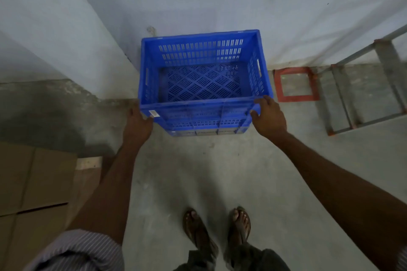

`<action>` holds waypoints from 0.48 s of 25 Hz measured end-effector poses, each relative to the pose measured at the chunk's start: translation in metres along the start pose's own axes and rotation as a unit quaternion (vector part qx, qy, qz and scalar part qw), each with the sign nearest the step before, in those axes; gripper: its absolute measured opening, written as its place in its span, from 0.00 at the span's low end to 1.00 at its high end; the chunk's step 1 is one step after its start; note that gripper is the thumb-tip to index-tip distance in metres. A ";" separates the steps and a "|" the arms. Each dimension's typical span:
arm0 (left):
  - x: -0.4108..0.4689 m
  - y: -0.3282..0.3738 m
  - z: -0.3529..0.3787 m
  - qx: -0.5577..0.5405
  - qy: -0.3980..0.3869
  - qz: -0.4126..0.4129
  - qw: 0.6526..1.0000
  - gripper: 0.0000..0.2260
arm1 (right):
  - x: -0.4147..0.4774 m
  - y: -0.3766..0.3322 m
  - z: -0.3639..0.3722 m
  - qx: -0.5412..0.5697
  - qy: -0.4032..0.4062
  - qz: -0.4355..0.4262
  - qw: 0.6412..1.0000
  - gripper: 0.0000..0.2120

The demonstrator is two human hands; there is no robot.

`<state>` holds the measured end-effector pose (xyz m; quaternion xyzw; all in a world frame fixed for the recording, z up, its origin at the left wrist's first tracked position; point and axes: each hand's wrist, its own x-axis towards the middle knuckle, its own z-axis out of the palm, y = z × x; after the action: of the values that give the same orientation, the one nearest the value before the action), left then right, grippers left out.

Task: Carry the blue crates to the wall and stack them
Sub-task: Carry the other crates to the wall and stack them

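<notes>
I see a concrete floor (pixel 187 171); flattened cardboard (pixel 33 182) lies lower left; stacked blue crates (pixel 204 116) stand centre; a metal frame (pixel 384 57) lies right.

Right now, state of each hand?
Left hand: grips the blue crate at its near-left corner.
Right hand: fingers curled over the crate's near-right rim.

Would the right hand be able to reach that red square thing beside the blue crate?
Probably yes, once it lets go. The right hand grips the blue crate at its near right corner, and the red square frame sits just past that corner, with nothing between them.
</notes>
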<state>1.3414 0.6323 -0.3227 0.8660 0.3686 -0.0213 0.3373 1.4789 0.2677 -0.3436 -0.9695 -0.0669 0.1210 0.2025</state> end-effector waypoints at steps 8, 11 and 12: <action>-0.243 0.063 -0.039 -0.188 0.032 0.098 0.977 0.17 | -0.221 -0.026 -0.137 0.348 0.030 0.070 0.935 0.06; -0.351 0.062 -0.054 -0.238 0.018 0.121 0.964 0.14 | -0.326 -0.036 -0.167 0.379 0.023 0.061 0.923 0.06; -0.387 0.057 -0.061 -0.253 0.009 0.128 0.959 0.13 | -0.364 -0.040 -0.173 0.384 0.019 0.060 0.921 0.06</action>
<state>1.0838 0.3987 -0.1324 0.7925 0.2511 0.1233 0.5419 1.1711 0.1737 -0.0980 -0.8217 0.0465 0.1309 0.5527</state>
